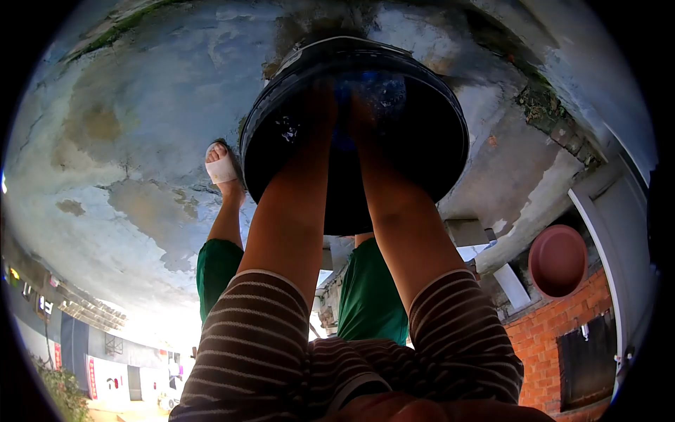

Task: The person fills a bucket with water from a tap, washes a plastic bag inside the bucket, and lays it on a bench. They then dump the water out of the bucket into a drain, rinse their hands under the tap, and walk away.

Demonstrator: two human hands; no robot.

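Note:
A large round black tub (pixel 460 133) stands on the wet concrete, filled with dark liquid. Both of my forearms reach down into it, close together. My left hand (pixel 320 102) and my right hand (pixel 361 105) are in the dark water near the tub's far side, where only their dim wrist ends show. The fingers of both are hidden. Something blue (pixel 365 88) with bubbles or bright glints lies around and beyond the hands; what it is I cannot make out. Whether either hand holds it is not visible.
My foot in a white slipper (pixel 221 169) stands beside the tub's left edge. A pink basin (pixel 557 261) is at the right, near an orange brick wall (pixel 534 344). The concrete ground (pixel 140 141) is patchy, with green growth at the upper right.

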